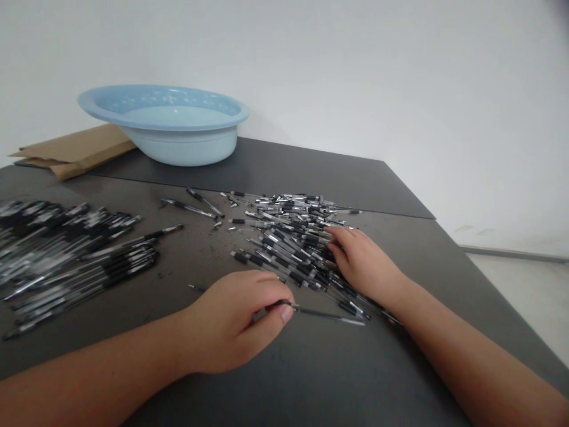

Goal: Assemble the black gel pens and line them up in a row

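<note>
My left hand (242, 317) is closed in a pinch near the front of the table. Between its thumb and forefinger is a thin pen (329, 314) with a dark grip, its clear end pointing right. My right hand (362, 261) reaches over the right side of a loose heap of pens (284, 255). Its thumb and forefinger are bent together around a pen at the heap's edge; the hand hides part of that pen. Black grips and clear barrels show all through the heap, and the pens lie in mixed directions.
At the left, more pens (111, 267) lie roughly side by side in blurred bunches. Two single pens (189, 207) and small bits rest behind the middle. A light blue basin (191, 145) stands at the back beside a brown paper bag (84, 148). The dark table (413, 249) meets a white wall.
</note>
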Tool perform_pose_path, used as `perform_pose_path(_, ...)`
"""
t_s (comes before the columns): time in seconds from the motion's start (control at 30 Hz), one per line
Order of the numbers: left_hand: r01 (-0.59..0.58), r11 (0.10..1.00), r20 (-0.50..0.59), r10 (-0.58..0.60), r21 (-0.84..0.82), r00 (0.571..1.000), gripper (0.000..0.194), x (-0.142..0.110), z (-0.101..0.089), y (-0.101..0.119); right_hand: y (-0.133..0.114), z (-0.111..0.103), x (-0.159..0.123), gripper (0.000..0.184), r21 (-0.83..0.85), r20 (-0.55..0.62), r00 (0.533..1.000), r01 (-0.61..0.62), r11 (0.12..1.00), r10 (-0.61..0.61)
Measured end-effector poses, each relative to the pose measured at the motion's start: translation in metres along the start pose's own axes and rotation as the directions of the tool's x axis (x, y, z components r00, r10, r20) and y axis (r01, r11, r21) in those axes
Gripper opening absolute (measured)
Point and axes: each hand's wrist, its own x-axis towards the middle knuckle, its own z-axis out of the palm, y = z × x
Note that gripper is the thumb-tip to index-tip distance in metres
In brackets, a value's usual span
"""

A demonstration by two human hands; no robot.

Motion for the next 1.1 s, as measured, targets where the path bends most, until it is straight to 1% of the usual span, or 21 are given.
perform_pose_path(0.07,0.004,1.000,0.000,-0.004,-0.003,1.000,0.022,0.000,0.000,0.000,0.001,-0.001,0.000,0.034,0.008,-0.018,1.000,-0.015,1.000,0.016)
perform_pose_path(0.2,0.015,1.000,0.017,-0.015,-0.009,1.000,0.022,0.000,0.000,-0.001,0.003,-0.004,0.001,0.023,0.025,-0.018,0.998,-0.052,0.998,0.053)
perform_pose_path(0.4,0.026,1.000,0.021,-0.025,-0.010,0.999,0.022,0.000,0.000,-0.003,0.009,-0.007,0.000,0.025,0.030,-0.086,0.990,0.111,0.993,-0.108)
perform_pose_path(0.6,0.024,1.000,0.034,-0.024,-0.008,0.999,0.023,0.000,-0.001,-0.003,0.008,-0.010,0.000,0.025,-0.043,0.037,0.985,0.168,0.985,-0.167)
perform_pose_path(0.73,0.023,1.000,0.031,-0.023,0.002,0.999,0.022,0.001,0.000,-0.003,0.008,-0.006,0.001,0.023,-0.044,0.036,0.987,0.156,0.987,-0.154)
perform_pose_path(0.8,0.025,1.000,0.014,-0.025,0.010,1.000,0.021,0.001,0.000,-0.003,0.006,-0.006,0.000,0.020,-0.035,0.010,0.990,0.138,0.990,-0.138)
perform_pose_path(0.87,0.024,0.999,-0.013,-0.024,0.024,1.000,0.022,0.000,0.001,-0.003,0.002,-0.006,-0.005,0.018,0.037,-0.065,0.995,0.084,0.996,-0.081)
perform_pose_path(0.93,0.014,0.999,-0.037,-0.013,0.038,0.999,0.024,-0.001,0.002,-0.003,-0.008,-0.008,-0.014,0.020,0.207,-0.138,0.990,0.023,0.978,0.006)
perform_pose_path(1.0,0.002,0.999,-0.050,0.000,0.039,0.999,0.029,-0.003,0.003,-0.001,-0.022,-0.010,-0.025,0.024,0.416,-0.150,0.987,0.010,0.909,0.058)
perform_pose_path(1.07,-0.011,1.000,-0.060,0.012,0.022,0.998,0.036,-0.004,0.004,0.000,-0.037,-0.012,-0.036,0.029,0.573,-0.128,0.991,0.049,0.818,0.030)
perform_pose_path(1.1,-0.014,1.000,-0.062,0.015,0.015,0.998,0.037,-0.005,0.004,0.001,-0.045,-0.014,-0.040,0.033,0.616,-0.120,0.993,0.077,0.784,-0.003)
